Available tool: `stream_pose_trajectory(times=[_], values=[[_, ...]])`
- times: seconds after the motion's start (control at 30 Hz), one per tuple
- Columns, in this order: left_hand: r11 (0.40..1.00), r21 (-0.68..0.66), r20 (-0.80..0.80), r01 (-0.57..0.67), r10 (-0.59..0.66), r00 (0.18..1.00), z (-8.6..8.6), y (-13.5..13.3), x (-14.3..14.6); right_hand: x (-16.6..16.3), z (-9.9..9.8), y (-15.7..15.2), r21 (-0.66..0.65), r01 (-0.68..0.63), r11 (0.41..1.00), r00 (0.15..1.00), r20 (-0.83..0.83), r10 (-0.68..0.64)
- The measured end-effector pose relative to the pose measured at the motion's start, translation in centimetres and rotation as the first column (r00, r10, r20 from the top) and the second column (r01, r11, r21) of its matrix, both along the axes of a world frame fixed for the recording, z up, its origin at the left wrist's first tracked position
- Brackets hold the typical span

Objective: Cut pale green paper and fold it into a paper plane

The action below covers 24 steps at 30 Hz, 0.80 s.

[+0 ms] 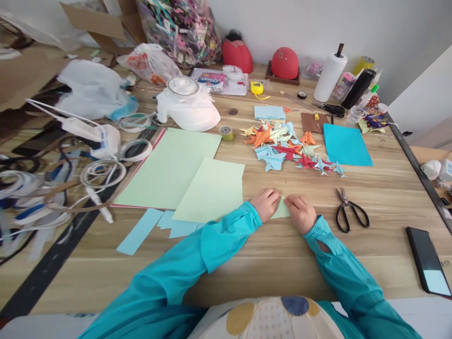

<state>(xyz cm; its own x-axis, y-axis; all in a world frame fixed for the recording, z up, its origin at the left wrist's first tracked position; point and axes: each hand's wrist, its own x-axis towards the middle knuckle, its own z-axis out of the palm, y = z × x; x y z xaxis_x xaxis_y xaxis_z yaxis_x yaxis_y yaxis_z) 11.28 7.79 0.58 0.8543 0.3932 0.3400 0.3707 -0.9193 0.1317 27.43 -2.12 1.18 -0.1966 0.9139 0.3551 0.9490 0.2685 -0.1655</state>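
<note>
Your left hand (264,205) and right hand (301,214) are pinching the small pale-green paper (281,210) near its far tip; it is lying directly between them, equally close, widening toward the near side.

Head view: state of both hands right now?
Left hand: closed, holding the left side of the small green paper.
Right hand: closed, holding the same paper's right side.
</note>
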Motion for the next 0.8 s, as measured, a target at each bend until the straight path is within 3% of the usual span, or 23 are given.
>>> stream_pose_trajectory(times=[0.2, 0.33, 0.53, 0.8], values=[[1.0, 0.012, 0.04, -0.026, 0.026, 0.999, -0.43, -0.07, 0.28, 0.14, -0.01, -0.09, 0.098, -0.13, 0.987, 0.989, 0.082, 0.122], [0.999, 0.011, 0.056, -0.052, 0.051, 0.997, -0.44, -0.04, 0.21, 0.17, 0.07, -0.04, 0.103, -0.121, 0.987, 0.991, 0.069, 0.115], [0.987, 0.158, 0.079, 0.04, -0.053, 0.995, -0.01, 0.15, 0.05, 0.32, 0.06, -0.09, 0.08, -0.116, 0.99, 0.992, 0.062, 0.111], [0.995, 0.096, 0.029, -0.009, 0.007, 1.0, 0.19, 0.02, 0.11, 0.64, -0.29, -0.11, 0.086, -0.12, 0.989, 0.992, 0.038, 0.117]])
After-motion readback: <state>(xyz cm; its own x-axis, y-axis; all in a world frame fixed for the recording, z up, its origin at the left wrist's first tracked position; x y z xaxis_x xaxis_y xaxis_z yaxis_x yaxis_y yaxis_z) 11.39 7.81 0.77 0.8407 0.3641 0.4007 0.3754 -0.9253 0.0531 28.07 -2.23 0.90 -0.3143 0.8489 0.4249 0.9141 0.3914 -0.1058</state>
